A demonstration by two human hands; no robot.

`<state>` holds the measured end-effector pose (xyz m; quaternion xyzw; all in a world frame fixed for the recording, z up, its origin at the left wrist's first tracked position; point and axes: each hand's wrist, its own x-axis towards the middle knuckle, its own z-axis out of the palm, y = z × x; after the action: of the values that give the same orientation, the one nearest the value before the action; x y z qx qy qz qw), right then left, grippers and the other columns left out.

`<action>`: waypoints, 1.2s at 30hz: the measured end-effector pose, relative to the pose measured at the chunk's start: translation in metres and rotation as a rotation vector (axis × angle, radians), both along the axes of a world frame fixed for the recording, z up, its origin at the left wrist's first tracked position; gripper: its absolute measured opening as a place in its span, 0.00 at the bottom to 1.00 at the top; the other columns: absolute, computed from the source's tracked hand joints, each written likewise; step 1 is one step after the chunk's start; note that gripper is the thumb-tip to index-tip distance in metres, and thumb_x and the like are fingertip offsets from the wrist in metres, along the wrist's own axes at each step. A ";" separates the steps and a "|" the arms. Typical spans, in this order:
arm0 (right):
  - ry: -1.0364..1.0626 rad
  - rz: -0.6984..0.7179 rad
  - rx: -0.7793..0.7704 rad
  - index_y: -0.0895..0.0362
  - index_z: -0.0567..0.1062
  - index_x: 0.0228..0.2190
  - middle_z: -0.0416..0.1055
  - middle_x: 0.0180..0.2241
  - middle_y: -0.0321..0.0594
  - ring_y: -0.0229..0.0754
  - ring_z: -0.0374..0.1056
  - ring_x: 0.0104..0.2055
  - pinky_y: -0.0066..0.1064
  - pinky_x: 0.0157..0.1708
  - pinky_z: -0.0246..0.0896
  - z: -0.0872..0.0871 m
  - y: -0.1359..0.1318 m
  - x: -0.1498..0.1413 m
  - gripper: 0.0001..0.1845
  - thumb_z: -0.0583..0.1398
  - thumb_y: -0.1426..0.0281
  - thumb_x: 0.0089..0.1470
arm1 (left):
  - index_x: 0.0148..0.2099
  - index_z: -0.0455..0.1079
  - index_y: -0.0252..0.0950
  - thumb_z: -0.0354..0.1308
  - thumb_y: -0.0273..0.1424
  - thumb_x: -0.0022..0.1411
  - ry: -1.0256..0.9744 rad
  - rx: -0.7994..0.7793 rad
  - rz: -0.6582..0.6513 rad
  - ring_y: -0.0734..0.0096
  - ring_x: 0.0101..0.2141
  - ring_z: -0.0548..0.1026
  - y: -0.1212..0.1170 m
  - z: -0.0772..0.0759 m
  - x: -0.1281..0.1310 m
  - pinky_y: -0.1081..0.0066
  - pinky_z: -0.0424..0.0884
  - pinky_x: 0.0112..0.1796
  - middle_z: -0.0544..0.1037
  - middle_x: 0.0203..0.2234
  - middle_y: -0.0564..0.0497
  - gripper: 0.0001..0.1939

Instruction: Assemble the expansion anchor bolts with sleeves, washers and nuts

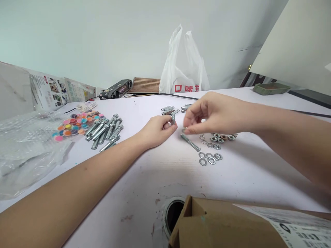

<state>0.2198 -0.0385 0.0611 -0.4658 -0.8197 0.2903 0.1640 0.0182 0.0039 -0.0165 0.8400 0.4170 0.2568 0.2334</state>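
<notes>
My left hand (160, 130) rests on the table, its thumb and fingers closed around a small metal bolt assembly (173, 119) that stands upright. Just to the right, my right hand (204, 113) pinches a small shiny ring, seemingly a washer (184, 130), partly hidden by the fingertips. Below it lies a loose bolt (190, 143). Several flat washers (212, 160) and smaller spring washers (204, 142) are spread nearby, with hex nuts (220, 140) beneath the right wrist. Metal sleeves (168, 109) lie behind my left hand.
Left of my hands is a pile of assembled expansion bolts (103, 131), beside colourful discs (74, 124) and clear plastic wrapping (28, 148). A cardboard box (227, 224) and a round table hole (174, 213) are in front. A white bag (184, 72) and green tray (271, 88) stand behind.
</notes>
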 end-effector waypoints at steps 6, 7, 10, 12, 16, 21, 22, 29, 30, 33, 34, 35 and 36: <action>0.417 -0.230 0.134 0.56 0.82 0.32 0.80 0.32 0.41 0.43 0.73 0.36 0.33 0.35 0.69 -0.031 0.023 -0.022 0.10 0.68 0.66 0.44 | 0.30 0.67 0.35 0.54 0.41 0.59 -0.038 -0.079 -0.013 0.77 0.21 0.59 0.001 0.000 0.001 0.73 0.55 0.24 0.60 0.18 0.58 0.14; 0.447 -0.241 0.137 0.57 0.82 0.31 0.80 0.33 0.41 0.44 0.74 0.37 0.34 0.37 0.70 -0.034 0.025 -0.024 0.09 0.68 0.67 0.44 | 0.29 0.67 0.35 0.54 0.41 0.59 -0.039 -0.082 -0.012 0.77 0.21 0.58 0.001 0.000 0.001 0.73 0.55 0.24 0.60 0.18 0.58 0.15; 0.456 -0.283 0.181 0.57 0.82 0.31 0.80 0.34 0.41 0.45 0.75 0.38 0.36 0.40 0.70 -0.037 0.025 -0.027 0.08 0.67 0.68 0.46 | 0.24 0.63 0.35 0.54 0.42 0.59 -0.045 -0.075 -0.024 0.77 0.21 0.56 0.002 0.000 -0.001 0.72 0.52 0.24 0.57 0.17 0.58 0.17; 0.434 -0.310 0.209 0.56 0.82 0.31 0.80 0.34 0.41 0.45 0.75 0.39 0.36 0.41 0.70 -0.037 0.024 -0.026 0.08 0.67 0.67 0.46 | 0.24 0.62 0.35 0.54 0.42 0.59 -0.041 -0.072 -0.044 0.78 0.21 0.54 0.003 0.000 -0.002 0.72 0.50 0.24 0.55 0.17 0.58 0.18; 0.425 -0.304 0.178 0.56 0.82 0.32 0.80 0.35 0.41 0.44 0.75 0.39 0.36 0.41 0.70 -0.036 0.025 -0.022 0.09 0.67 0.67 0.46 | 0.24 0.62 0.35 0.53 0.42 0.60 -0.032 -0.076 -0.056 0.77 0.21 0.52 0.004 -0.001 -0.002 0.71 0.50 0.24 0.54 0.17 0.58 0.18; 0.411 -0.262 0.158 0.53 0.83 0.33 0.81 0.37 0.40 0.44 0.74 0.41 0.37 0.44 0.68 -0.038 0.029 -0.020 0.09 0.66 0.65 0.48 | 0.25 0.61 0.35 0.53 0.42 0.61 -0.035 -0.084 -0.066 0.77 0.22 0.52 0.004 -0.001 -0.002 0.71 0.50 0.24 0.53 0.18 0.58 0.18; 0.398 -0.250 0.164 0.53 0.83 0.33 0.80 0.37 0.40 0.44 0.74 0.41 0.37 0.44 0.68 -0.038 0.030 -0.020 0.09 0.66 0.65 0.49 | 0.24 0.60 0.36 0.52 0.42 0.61 -0.037 -0.086 -0.066 0.77 0.22 0.52 0.004 -0.001 -0.002 0.72 0.50 0.24 0.53 0.18 0.58 0.18; 0.184 -0.153 0.322 0.52 0.83 0.33 0.79 0.31 0.38 0.43 0.69 0.34 0.36 0.36 0.64 -0.030 0.024 -0.022 0.09 0.62 0.68 0.52 | 0.24 0.59 0.36 0.52 0.41 0.61 -0.044 -0.083 -0.055 0.76 0.22 0.53 0.001 0.000 -0.003 0.72 0.50 0.24 0.53 0.18 0.58 0.17; 0.149 -0.141 0.342 0.52 0.83 0.34 0.79 0.30 0.38 0.42 0.69 0.34 0.36 0.36 0.63 -0.028 0.023 -0.022 0.09 0.62 0.69 0.52 | 0.24 0.59 0.36 0.52 0.40 0.61 -0.042 -0.081 -0.052 0.76 0.22 0.53 0.001 0.000 -0.003 0.72 0.51 0.24 0.53 0.18 0.58 0.17; 0.086 -0.098 0.381 0.51 0.83 0.33 0.78 0.29 0.37 0.43 0.68 0.33 0.36 0.34 0.61 -0.023 0.019 -0.022 0.09 0.62 0.70 0.53 | 0.26 0.62 0.36 0.51 0.40 0.61 -0.035 -0.084 -0.046 0.76 0.22 0.55 0.000 0.000 -0.002 0.71 0.52 0.25 0.55 0.18 0.58 0.16; 0.084 -0.086 0.382 0.51 0.83 0.32 0.78 0.29 0.38 0.43 0.68 0.33 0.35 0.34 0.60 -0.022 0.018 -0.022 0.08 0.62 0.69 0.53 | 0.26 0.63 0.36 0.51 0.40 0.61 -0.033 -0.086 -0.043 0.76 0.22 0.55 0.000 0.000 -0.002 0.71 0.52 0.25 0.56 0.18 0.58 0.16; 0.088 -0.080 0.376 0.51 0.83 0.31 0.78 0.30 0.38 0.43 0.67 0.33 0.35 0.33 0.60 -0.022 0.017 -0.022 0.08 0.61 0.68 0.54 | 0.26 0.62 0.36 0.51 0.40 0.61 -0.032 -0.087 -0.040 0.76 0.22 0.55 0.000 0.000 -0.002 0.71 0.52 0.25 0.56 0.18 0.58 0.16; 0.099 -0.080 0.366 0.52 0.83 0.31 0.78 0.30 0.38 0.43 0.67 0.32 0.35 0.32 0.59 -0.022 0.017 -0.021 0.08 0.61 0.67 0.54 | 0.25 0.61 0.36 0.51 0.40 0.61 -0.032 -0.087 -0.037 0.76 0.22 0.54 0.000 0.000 -0.002 0.71 0.52 0.24 0.55 0.18 0.58 0.17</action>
<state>0.1988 -0.0214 0.0387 -0.4457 -0.8304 0.1523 0.2976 0.0158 0.0036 -0.0170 0.8325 0.4085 0.2474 0.2808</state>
